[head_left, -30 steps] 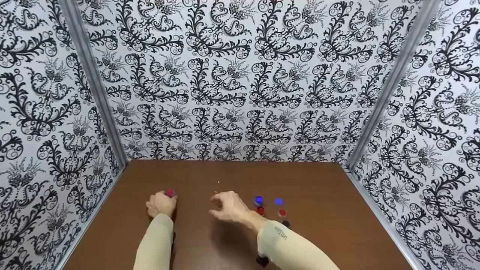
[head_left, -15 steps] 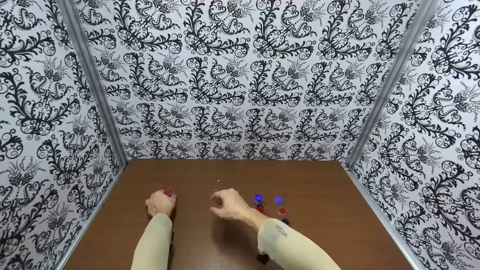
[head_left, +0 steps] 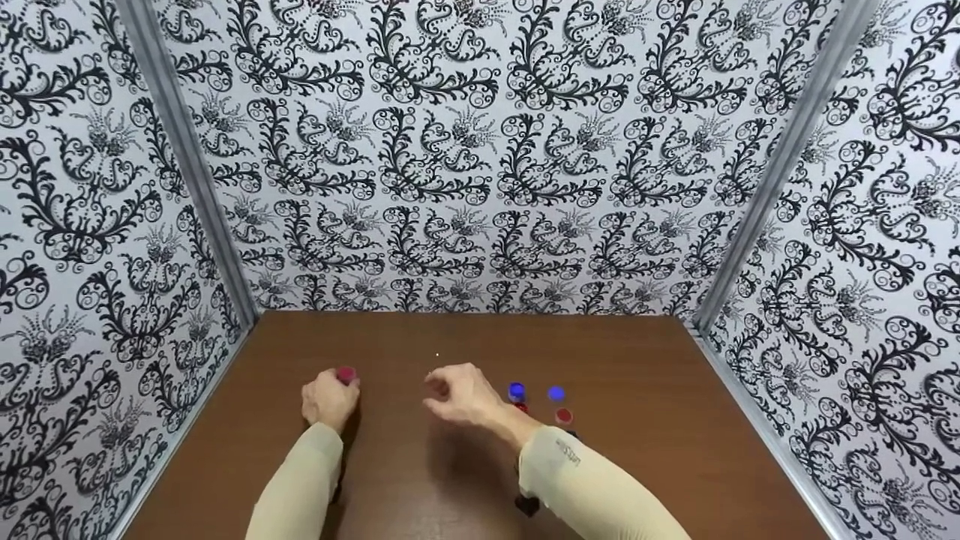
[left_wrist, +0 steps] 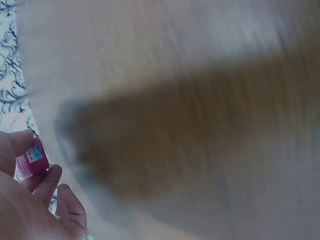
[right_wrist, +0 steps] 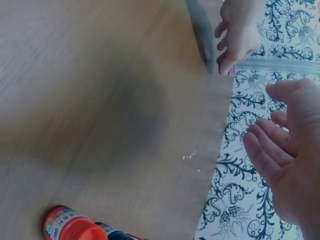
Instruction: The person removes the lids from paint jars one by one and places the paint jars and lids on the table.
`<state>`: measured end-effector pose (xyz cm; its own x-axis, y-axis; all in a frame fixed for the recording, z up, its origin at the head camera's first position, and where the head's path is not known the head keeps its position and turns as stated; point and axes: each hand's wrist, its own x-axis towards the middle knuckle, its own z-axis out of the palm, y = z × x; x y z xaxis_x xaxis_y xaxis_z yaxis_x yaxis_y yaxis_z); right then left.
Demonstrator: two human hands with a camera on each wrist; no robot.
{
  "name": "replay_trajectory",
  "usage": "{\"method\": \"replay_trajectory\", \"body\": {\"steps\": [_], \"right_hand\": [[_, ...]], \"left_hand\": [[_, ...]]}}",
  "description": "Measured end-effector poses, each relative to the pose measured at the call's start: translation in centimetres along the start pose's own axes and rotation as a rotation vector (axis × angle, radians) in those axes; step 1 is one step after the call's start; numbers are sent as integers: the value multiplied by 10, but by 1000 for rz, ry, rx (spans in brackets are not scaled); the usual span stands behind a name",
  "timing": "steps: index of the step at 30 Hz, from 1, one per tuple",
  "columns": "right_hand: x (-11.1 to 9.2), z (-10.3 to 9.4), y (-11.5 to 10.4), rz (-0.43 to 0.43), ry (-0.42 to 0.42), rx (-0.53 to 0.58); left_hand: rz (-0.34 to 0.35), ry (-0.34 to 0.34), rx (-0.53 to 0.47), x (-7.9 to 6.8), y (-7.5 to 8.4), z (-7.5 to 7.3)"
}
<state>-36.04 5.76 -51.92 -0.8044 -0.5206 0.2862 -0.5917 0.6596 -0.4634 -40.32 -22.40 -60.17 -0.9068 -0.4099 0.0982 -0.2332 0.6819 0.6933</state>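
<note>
In the head view, my left hand (head_left: 330, 399) holds a small pink paint pot (head_left: 346, 375) at the left of the table. The left wrist view shows that pot (left_wrist: 33, 161), with its printed label, pinched between thumb and fingers. Near the middle my right hand (head_left: 463, 394) hovers over the table, its fingers loosely bent and nothing between them. From the right wrist, the fingers of that hand (right_wrist: 280, 150) look relaxed, apart from any object.
Right of my right hand are a blue pot (head_left: 517, 391), a blue round piece (head_left: 556, 393) and a red-topped pot (head_left: 564, 415). A red paint bottle (right_wrist: 67, 225) lies low in the right wrist view. White specks (right_wrist: 189, 156) dot the brown table (head_left: 637, 352).
My left hand has shifted slightly right with the pink pot in its grip. The right hand keeps about the same pose. The head view has tilted a little.
</note>
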Motion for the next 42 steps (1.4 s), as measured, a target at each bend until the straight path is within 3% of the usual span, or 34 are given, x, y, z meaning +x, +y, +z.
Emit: {"method": "replay_trajectory", "body": {"steps": [8, 17, 31, 37, 42], "right_hand": [[-3, -8, 1, -59, 41, 24], [-6, -16, 3, -52, 66, 68], [-13, -23, 10, -30, 80, 66], [-16, -26, 15, -81, 156, 6], [-16, -30, 16, -48, 182, 26]], "left_hand": [[103, 22, -42, -4, 16, 7], [155, 2, -35, -17, 38, 5], [290, -36, -90, -50, 91, 11], [346, -43, -100, -60, 101, 20], [365, -50, -121, -70, 108, 22]]}}
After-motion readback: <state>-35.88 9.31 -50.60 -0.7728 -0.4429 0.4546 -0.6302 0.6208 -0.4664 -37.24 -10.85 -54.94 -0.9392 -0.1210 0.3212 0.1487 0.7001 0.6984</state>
